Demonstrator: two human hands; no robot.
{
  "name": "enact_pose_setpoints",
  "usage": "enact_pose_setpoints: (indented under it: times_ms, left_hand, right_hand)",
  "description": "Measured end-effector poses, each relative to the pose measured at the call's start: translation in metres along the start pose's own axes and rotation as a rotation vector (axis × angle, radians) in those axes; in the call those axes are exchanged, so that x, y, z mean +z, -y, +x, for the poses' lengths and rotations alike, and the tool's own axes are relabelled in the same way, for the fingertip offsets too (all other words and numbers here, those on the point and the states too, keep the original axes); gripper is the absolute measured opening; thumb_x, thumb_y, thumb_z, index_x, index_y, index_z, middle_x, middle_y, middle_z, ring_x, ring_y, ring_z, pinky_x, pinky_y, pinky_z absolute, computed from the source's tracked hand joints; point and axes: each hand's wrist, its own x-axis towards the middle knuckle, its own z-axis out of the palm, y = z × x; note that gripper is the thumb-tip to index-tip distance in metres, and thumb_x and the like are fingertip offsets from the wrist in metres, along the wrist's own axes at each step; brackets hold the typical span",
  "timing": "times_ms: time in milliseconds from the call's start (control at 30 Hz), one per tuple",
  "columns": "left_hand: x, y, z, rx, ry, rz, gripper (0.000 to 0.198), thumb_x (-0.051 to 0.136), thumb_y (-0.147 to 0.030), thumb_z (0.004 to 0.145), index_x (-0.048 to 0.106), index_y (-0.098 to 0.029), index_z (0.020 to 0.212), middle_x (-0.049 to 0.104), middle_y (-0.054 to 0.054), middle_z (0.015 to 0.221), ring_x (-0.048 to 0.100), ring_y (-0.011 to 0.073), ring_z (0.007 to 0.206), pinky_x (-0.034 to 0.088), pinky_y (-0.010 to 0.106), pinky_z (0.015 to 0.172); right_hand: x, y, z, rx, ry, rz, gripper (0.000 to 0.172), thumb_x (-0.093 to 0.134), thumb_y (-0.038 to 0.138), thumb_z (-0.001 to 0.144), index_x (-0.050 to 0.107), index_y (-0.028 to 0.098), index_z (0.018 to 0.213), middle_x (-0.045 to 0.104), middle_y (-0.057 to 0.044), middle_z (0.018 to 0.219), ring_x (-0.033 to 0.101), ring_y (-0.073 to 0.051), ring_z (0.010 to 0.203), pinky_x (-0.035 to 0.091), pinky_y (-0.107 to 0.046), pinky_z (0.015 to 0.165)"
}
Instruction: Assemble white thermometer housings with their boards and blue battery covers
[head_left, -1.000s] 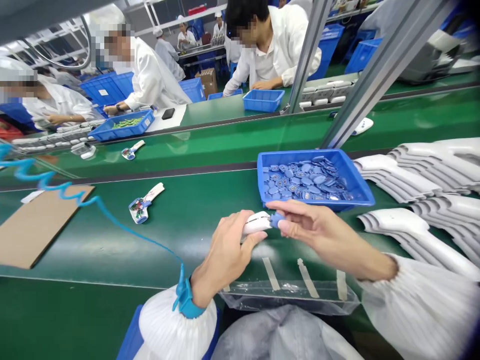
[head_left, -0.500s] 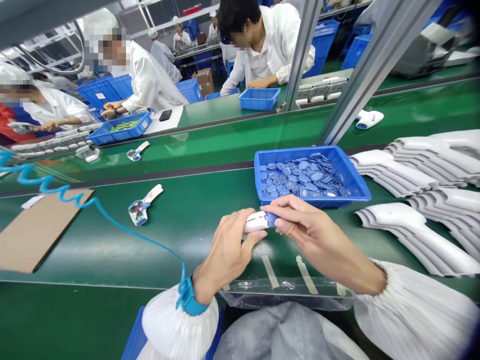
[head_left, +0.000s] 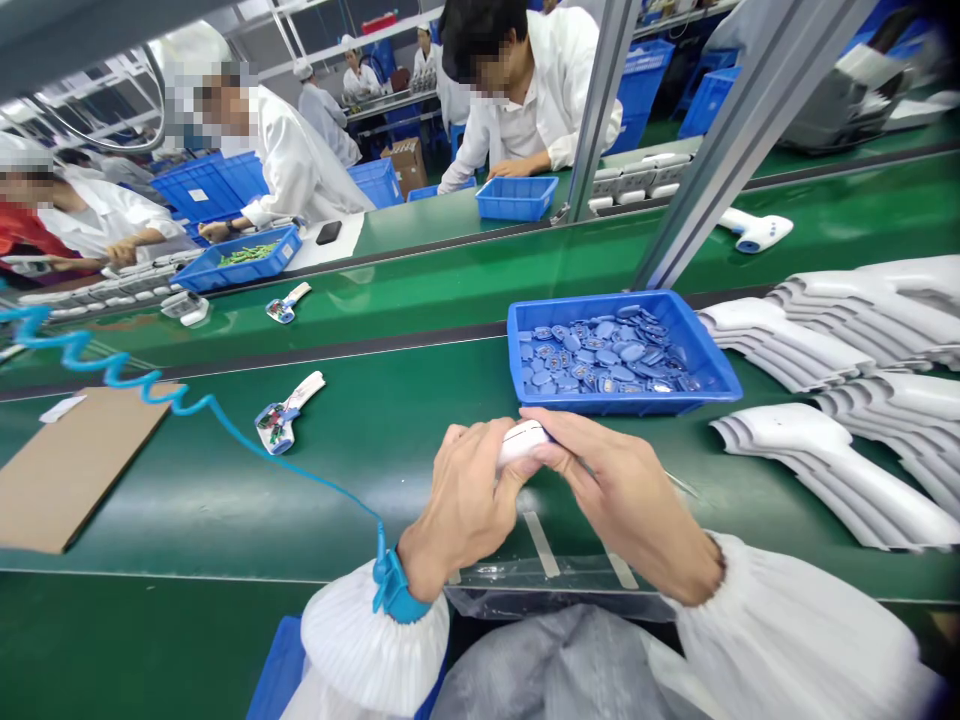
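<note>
Both my hands meet over the green belt near its front edge. My left hand (head_left: pixel 466 492) is wrapped round a small white plastic housing (head_left: pixel 520 441). My right hand (head_left: pixel 609 490) pinches the housing's far end from the right, thumb and fingers pressed on it. The small blue part seen earlier is hidden under my fingers. A blue tray (head_left: pixel 711 360) filled with several small blue parts stands just beyond my hands. A blue wrist strap (head_left: pixel 395 592) with a coiled cord (head_left: pixel 112 368) is on my left wrist.
Rows of white housings (head_left: pixel 825 450) lie at the right. A half-assembled unit (head_left: pixel 283 416) and a cardboard sheet (head_left: pixel 67 470) lie at the left. A clear bag (head_left: pixel 540 590) is taped to the belt edge. Other workers in white coats sit across the far belt with blue trays (head_left: pixel 516 196).
My right hand has closed in over the end of the white housing, covering the blue part it was holding there. Items on the far belt have drifted right.
</note>
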Motion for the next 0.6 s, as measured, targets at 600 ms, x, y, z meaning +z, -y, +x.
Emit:
enact_pose_setpoints:
  times_ms: [600]
  left_hand:
    - [0.047, 0.012, 0.003, -0.048, -0.623, 0.198, 0.050, 0.054, -0.022, 0.099, 0.035, -0.018, 0.054, 0.037, -0.004, 0.048, 0.028, 0.0100, 0.047, 0.020, 0.033, 0.052]
  right_hand:
    - [-0.006, -0.001, -0.033, -0.054, 0.226, -0.259, 0.031, 0.037, 0.038, 0.107, 0.062, 0.021, 0.107, 0.059, -0.002, 0.081, 0.053, -0.014, 0.062, 0.040, -0.028, 0.056]
